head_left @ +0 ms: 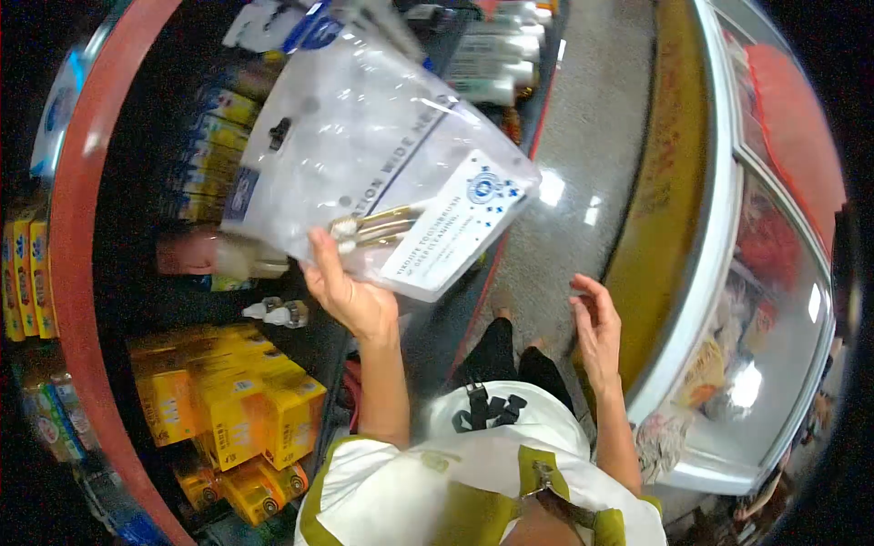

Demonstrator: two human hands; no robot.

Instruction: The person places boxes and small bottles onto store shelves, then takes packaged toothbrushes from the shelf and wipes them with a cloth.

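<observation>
A large clear plastic pouch (364,136) with printed lettering and a white label hangs tilted over the shelf, with a few gold and white toothbrushes (387,226) visible inside it. My left hand (350,296) grips the pouch by its lower edge, thumb on the front; the other fingers are mostly hidden behind. Held apart at the right, above the grey floor, my right hand (596,323) has slightly curled, separated fingers and holds nothing.
On the left, a dark shelf with a red edge (77,209) bears yellow boxes (237,400), small bottles (273,312) and white containers (501,55). A glass-topped freezer (774,318) curves along the right. Grey floor (583,164) runs between them.
</observation>
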